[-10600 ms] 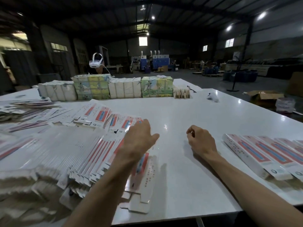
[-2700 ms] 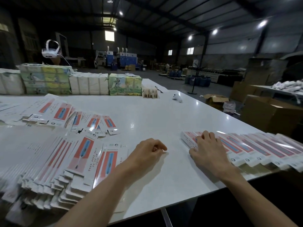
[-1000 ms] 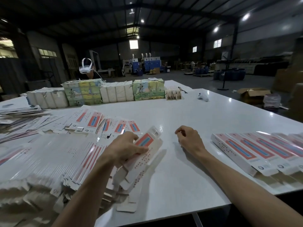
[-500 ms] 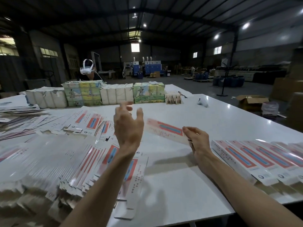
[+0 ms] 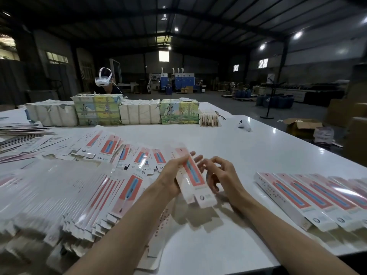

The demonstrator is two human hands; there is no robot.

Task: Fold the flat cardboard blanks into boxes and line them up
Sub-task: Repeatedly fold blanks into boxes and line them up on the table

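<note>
A: What is hidden?
B: The left hand [image 5: 170, 176] covers the box [image 5: 195, 181] along its left edge; the folded row [image 5: 309, 197] runs off frame.
A: Grip? Material?
B: The left hand grips the long, glossy card box above the table [image 5: 258, 147]; the right hand [image 5: 220, 175] has its fingers spread, holding nothing.

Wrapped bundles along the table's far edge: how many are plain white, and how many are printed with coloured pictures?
Plain white bundles: 2
Picture-printed bundles: 2
Total: 4
</note>
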